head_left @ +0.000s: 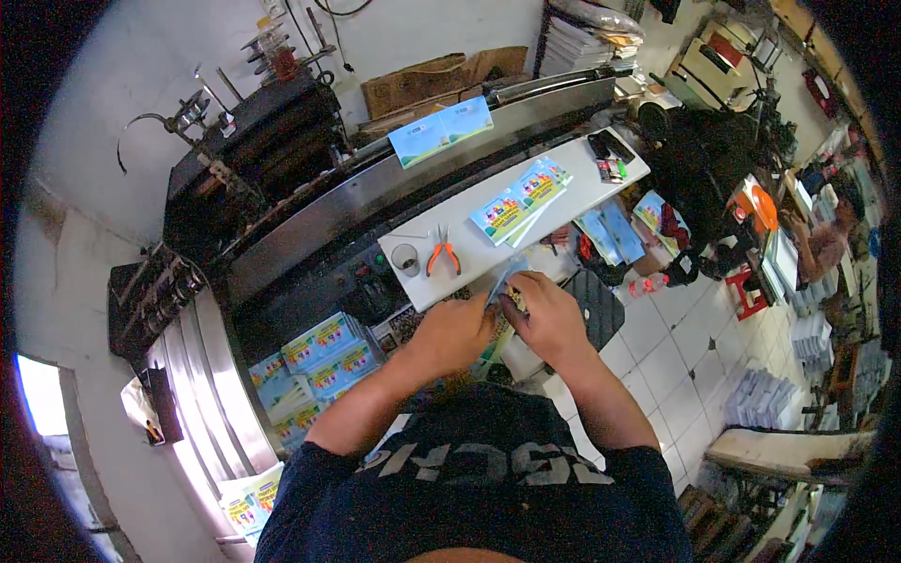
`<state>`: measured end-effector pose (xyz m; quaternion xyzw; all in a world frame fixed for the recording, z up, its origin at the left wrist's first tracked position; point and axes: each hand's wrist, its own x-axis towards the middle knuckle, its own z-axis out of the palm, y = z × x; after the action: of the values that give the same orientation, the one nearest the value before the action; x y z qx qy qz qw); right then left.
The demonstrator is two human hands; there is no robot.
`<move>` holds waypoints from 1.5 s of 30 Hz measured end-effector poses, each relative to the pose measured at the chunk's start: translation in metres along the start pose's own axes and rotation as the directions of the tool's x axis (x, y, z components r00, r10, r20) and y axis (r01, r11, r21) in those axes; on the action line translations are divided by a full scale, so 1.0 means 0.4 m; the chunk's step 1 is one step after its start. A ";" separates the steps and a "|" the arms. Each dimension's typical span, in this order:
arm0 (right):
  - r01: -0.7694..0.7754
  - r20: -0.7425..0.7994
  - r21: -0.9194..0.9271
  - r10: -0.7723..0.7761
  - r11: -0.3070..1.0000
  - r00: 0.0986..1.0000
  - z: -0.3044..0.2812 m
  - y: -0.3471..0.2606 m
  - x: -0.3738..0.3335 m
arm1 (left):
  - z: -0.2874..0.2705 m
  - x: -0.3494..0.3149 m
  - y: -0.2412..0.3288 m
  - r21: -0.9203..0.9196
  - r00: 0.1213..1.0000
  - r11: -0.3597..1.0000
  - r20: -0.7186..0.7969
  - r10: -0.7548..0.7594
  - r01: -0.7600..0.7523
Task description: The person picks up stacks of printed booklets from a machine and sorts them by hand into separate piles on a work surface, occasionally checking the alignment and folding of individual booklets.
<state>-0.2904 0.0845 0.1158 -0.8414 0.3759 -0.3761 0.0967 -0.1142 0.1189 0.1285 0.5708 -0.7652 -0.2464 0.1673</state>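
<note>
Close together in front of my chest, my left hand (458, 330) and my right hand (552, 317) both have their fingers closed on a light blue printed booklet (508, 272). Much of it is hidden behind the fingers. Just beyond lies a long white board (427, 293). On it are pliers with orange handles (443, 255), spread open, and a small clear glass (405, 260) left of them. Farther right on the board rests a small pile of blue and yellow printed booklets (516, 206).
Stacked booklets (328, 366) stand left of my left forearm. An opened blue cover (441, 131) leans on the metal machine (371, 192) behind the board. A person in black (694, 155) is at the right. A plastic bottle (648, 285) is near the tiled floor (671, 361).
</note>
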 end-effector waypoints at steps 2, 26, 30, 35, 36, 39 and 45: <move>-0.044 0.037 -0.011 0.045 0.999 0.998 0.002 0.001 -0.001 | 0.004 0.001 0.015 0.075 1.000 0.997 0.026 -0.014 0.012; -0.573 0.449 0.814 0.732 -0.098 0.512 -0.197 0.371 -0.403 | 0.258 0.131 -0.003 0.321 0.974 0.947 0.211 -0.081 0.009; -0.870 -0.043 -0.167 0.878 0.464 0.476 -0.202 0.536 -0.631 | 0.247 0.187 -0.084 -0.163 0.990 0.978 -0.039 -0.136 0.128; -0.801 0.314 0.418 0.760 0.428 0.570 -0.130 0.360 -0.318 | 0.208 0.267 -0.063 -0.808 0.921 0.566 -0.082 -0.382 0.162; -0.650 0.268 0.590 0.644 0.479 0.717 -0.081 0.344 -0.282 | 0.187 0.284 -0.034 -0.977 0.899 0.210 -0.059 -0.434 0.037; -0.658 0.434 0.521 0.494 0.544 0.753 -0.058 0.290 -0.116 | 0.145 0.310 -0.010 -0.996 0.833 0.078 -0.078 -0.547 -0.042; -0.792 0.765 0.496 0.251 0.356 0.593 -0.041 0.257 0.068 | 0.108 0.339 -0.089 -0.972 0.827 -0.147 -0.072 -0.558 -0.183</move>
<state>-0.3478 -0.0045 0.0966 -0.5864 0.3747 -0.1768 0.6960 -0.1488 -0.0107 0.0694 0.4009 -0.1485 -0.5989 0.6771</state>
